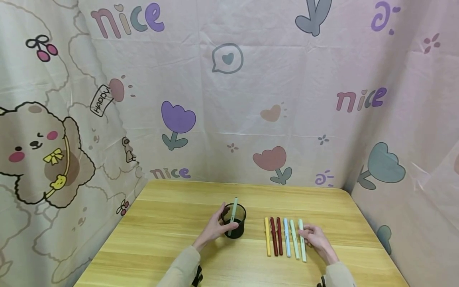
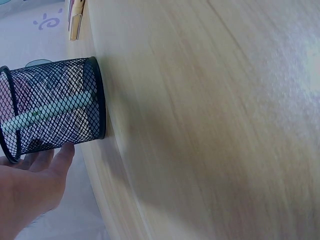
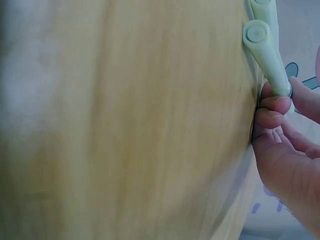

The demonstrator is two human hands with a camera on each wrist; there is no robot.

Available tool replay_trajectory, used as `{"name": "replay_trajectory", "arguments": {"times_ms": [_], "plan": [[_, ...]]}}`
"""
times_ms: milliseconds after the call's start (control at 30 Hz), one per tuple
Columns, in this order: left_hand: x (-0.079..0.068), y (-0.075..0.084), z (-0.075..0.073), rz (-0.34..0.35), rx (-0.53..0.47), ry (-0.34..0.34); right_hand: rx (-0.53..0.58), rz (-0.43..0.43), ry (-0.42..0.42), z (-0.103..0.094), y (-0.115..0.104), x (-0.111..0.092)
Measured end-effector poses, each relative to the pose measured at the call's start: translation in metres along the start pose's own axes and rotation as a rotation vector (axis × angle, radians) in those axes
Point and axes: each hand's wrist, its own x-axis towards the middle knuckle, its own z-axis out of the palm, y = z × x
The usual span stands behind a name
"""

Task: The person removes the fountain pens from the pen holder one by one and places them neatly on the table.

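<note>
A black mesh pen holder (image 1: 241, 230) stands upright on the table with one light green pen (image 1: 234, 209) leaning inside it. My left hand (image 1: 213, 229) holds the pen holder from its left side, thumb in front and fingers toward the back. In the left wrist view, the fingers touch the mesh wall (image 2: 55, 107). At the right end of a row of pens, my right hand (image 1: 317, 240) pinches a pale green pen (image 1: 303, 249) near its upper part. In the right wrist view, the thumb and fingers close around this pen (image 3: 267, 57), which lies at the tabletop.
Left of the pinched pen lie another pale green pen (image 1: 295, 241), a light blue pen (image 1: 287, 239), two dark red pens (image 1: 274, 239) and a yellow pen (image 1: 267, 239). The wooden table (image 1: 161, 223) meets a printed curtain (image 1: 229, 99) at its back edge.
</note>
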Motion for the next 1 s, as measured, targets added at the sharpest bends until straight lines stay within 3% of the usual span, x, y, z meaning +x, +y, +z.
{"name": "replay_trajectory", "arguments": {"times_ms": [467, 767, 1000], "plan": [[0.0, 0.001, -0.0003, 0.002, 0.004, -0.003, -0.045, -0.012, 0.052, 0.0034, 0.0022, 0.0024], [0.0009, -0.0011, -0.0005, -0.005, -0.003, -0.002, -0.127, -0.036, 0.083, 0.0054, -0.0005, 0.0019], [0.0005, -0.0006, -0.0007, -0.005, -0.005, -0.004, -0.2, -0.003, 0.103, 0.0071, -0.0036, 0.0025]]}}
